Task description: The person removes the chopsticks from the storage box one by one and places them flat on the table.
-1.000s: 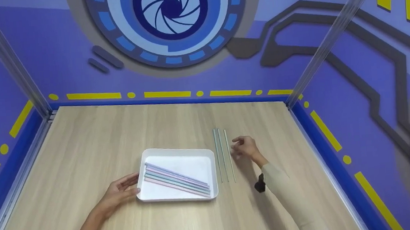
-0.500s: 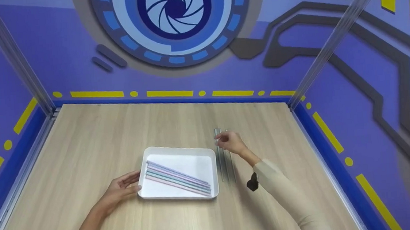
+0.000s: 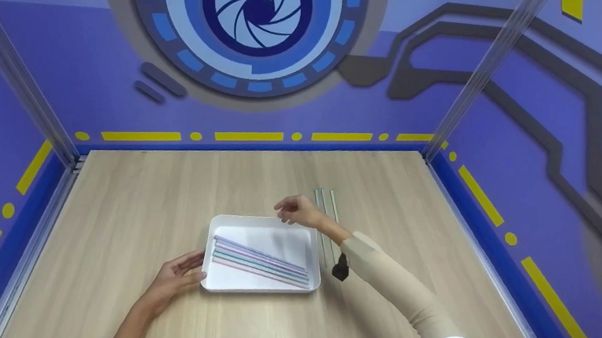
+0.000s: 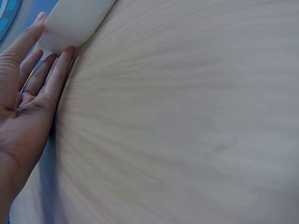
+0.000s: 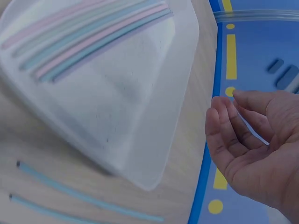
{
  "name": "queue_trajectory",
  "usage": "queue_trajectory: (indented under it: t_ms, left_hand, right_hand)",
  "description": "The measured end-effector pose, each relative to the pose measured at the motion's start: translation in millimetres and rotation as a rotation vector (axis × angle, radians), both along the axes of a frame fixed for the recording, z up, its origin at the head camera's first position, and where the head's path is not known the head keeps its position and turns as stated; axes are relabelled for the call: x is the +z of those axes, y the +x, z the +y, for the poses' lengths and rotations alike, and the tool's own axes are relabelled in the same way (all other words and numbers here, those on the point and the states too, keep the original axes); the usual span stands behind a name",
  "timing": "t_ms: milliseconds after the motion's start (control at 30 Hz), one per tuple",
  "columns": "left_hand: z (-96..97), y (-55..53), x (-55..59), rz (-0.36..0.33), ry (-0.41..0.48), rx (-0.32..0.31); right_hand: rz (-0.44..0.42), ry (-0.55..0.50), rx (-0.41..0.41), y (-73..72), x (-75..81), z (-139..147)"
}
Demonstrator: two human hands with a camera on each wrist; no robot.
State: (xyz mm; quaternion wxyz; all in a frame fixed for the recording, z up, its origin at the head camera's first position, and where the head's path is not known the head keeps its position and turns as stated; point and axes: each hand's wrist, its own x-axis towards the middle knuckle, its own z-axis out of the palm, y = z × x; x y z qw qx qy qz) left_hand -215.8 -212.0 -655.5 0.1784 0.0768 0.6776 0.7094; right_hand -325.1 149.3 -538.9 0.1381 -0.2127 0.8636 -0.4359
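Observation:
A white rectangular tray [image 3: 296,244] lies on the table, holding several pastel straws [image 3: 260,262] side by side at a slant. My left hand [image 3: 167,280] is at the tray's left end, thumb near the front corner; in the left wrist view its straightened fingers [image 4: 58,74] touch the white wall. Over the tray's back right edge is my right hand [image 3: 301,212], fingers loosely bent and nothing between them, as the right wrist view also shows. Just right of the tray, 3 loose straws [image 3: 334,201] lie roughly parallel, partly hidden by the right forearm.
The wooden tabletop [image 3: 173,184] is enclosed by blue-purple panels [image 3: 254,121] at the back and sides. Metal posts [image 3: 486,68] stand at its back corners.
My right hand has moved left from beside the loose straws, across them, to above the tray's back right edge. The left hand stays at the tray, and the straws appear unmoved.

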Motion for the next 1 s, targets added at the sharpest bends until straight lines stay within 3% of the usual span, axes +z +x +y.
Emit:
queue_trajectory:
  t_ms: [200, 433, 833, 1000]
  left_hand:
    - [-0.4, 0.6, -2.8, 0.018, -0.006, -0.001]
    - [-0.3, -0.4, -2.1, 0.007, -0.009, 0.006]
    - [0.3, -2.3, -2.0, -0.017, -0.031, 0.021]
    - [-0.3, -1.2, -3.8, -0.016, -0.013, 0.026]
  right_hand:
    - [-0.055, 0.062, 0.135, 0.2, -20.9, -30]
    - [-0.058, 0.168, 0.271, -2.6, -40.0, -48]
    - [0.134, 0.273, 0.413, -2.1, -60.3, -58]
    - [0.13, 0.305, 0.411, -1.9, -61.3, -59]
